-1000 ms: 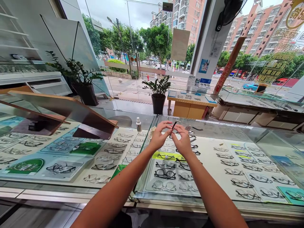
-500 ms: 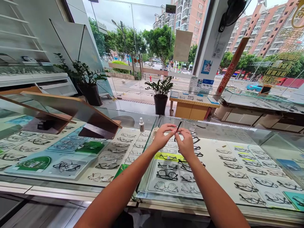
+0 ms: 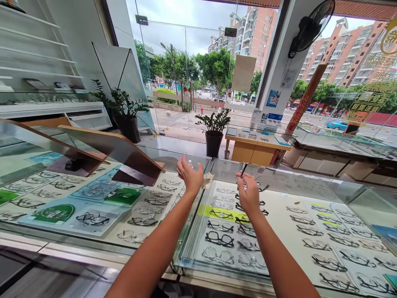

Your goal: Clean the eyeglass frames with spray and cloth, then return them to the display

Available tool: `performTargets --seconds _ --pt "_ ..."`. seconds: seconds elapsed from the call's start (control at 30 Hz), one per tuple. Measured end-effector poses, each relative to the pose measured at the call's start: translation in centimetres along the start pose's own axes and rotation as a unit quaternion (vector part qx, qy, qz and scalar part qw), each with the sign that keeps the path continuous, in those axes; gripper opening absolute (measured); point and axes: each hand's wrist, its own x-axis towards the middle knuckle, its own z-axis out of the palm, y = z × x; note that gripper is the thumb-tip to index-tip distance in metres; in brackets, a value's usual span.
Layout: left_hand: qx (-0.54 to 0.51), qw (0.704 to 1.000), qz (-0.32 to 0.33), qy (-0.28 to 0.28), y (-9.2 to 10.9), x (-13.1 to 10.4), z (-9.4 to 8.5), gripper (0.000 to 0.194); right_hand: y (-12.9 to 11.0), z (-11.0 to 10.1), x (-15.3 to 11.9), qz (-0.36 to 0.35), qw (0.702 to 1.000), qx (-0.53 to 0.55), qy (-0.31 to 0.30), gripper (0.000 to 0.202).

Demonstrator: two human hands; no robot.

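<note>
My right hand (image 3: 249, 191) is closed on a pair of glasses, whose thin dark temple (image 3: 243, 168) sticks up past the fingers; most of the frame is hidden by the hand. Over the glass counter to the left, my left hand (image 3: 190, 176) has its thumb and fingers spread. Behind it, the top of a small white spray bottle (image 3: 190, 164) shows between thumb and fingers; whether they touch it I cannot tell. A crumpled pale cloth (image 3: 207, 181) lies on the counter just right of my left hand.
Under the glass of the display counter (image 3: 279, 256), many eyeglass frames lie in rows. Tilted brown-edged mirrors or panels (image 3: 124, 151) stand on the left. Beyond the counter are a potted plant (image 3: 214, 142) and a small wooden table (image 3: 248, 151).
My hands were together at the glasses and have parted. The left moved left to the bottle and opened, while the right kept the glasses. The camera view has tilted up slightly.
</note>
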Motion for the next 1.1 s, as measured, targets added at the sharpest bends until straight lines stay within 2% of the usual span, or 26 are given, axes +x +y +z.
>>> performTargets --seconds 0.07,0.13,0.23,0.3,0.4,0.47,0.53,0.57,0.63,0.7,0.73,0.77,0.8,0.87,1.0,1.1 --pt "0.036 0.996 -0.08 -0.029 -1.6 1.0 0.3 0.081 -0.1 -0.1 0.1 -0.004 1.0 0.002 -0.001 0.033" --pt "0.052 0.983 -0.151 -0.087 -3.0 1.7 0.6 0.078 -0.2 -0.2 0.1 -0.006 1.0 0.004 -0.004 0.033" --pt "0.04 0.968 -0.196 -0.149 -4.7 2.2 1.0 0.048 -0.4 -0.3 0.3 -0.009 1.0 0.01 -0.008 0.033" --pt "0.023 0.966 -0.2 -0.16 -5.2 2.3 1.2 0.027 -0.5 -0.4 0.3 -0.008 1.0 0.014 -0.007 0.033" --pt "-0.029 0.968 -0.193 -0.157 -4.9 2.4 1.4 0.016 -0.7 -0.7 0.5 -0.002 1.0 0.013 -0.004 0.033" --pt "-0.086 0.967 -0.177 -0.165 -3.8 2.3 1.3 0.015 -0.9 -0.9 0.6 0.001 1.0 0.013 0.0 0.033" --pt "-0.147 0.958 -0.157 -0.188 -2.2 2.0 1.1 0.02 -1.2 -1.2 0.7 0.001 1.0 0.018 0.002 0.033" --pt "-0.181 0.949 -0.15 -0.211 -1.2 1.7 0.8 0.028 -1.3 -1.4 0.8 0.001 1.0 0.021 0.001 0.033" --pt "-0.259 0.911 -0.145 -0.285 0.8 0.9 0.2 0.054 -1.8 -1.5 0.8 -0.001 0.999 0.031 -0.011 0.034" --pt "-0.394 0.797 -0.16 -0.429 2.7 -0.2 -0.7 0.072 -2.3 -1.6 0.7 -0.006 0.999 0.044 -0.027 0.035" --pt "-0.43 0.751 -0.165 -0.473 3.4 -0.7 -1.1 0.076 -2.5 -1.5 0.6 -0.011 0.998 0.051 -0.034 0.034" --pt "-0.452 0.718 -0.165 -0.502 4.1 -1.2 -1.5 0.078 -2.7 -1.5 0.6 -0.016 0.998 0.056 -0.04 0.034" --pt "-0.46 0.702 -0.164 -0.518 4.6 -1.6 -1.9 0.079 -2.9 -1.4 0.5 -0.02 0.997 0.06 -0.044 0.033" --pt "-0.464 0.694 -0.162 -0.527 5.3 -2.2 -2.3 0.079 -3.2 -1.3 0.4 -0.025 0.996 0.066 -0.05 0.033" --pt "-0.465 0.7 -0.156 -0.519 5.5 -2.8 -2.1 0.08 -3.4 -1.3 0.3 -0.016 0.994 0.077 -0.072 0.034" --pt "-0.444 0.738 -0.1 -0.498 5.0 -3.3 -1.5 0.069 -3.3 -1.3 0.3 -0.002 0.99 0.095 -0.102 0.036"
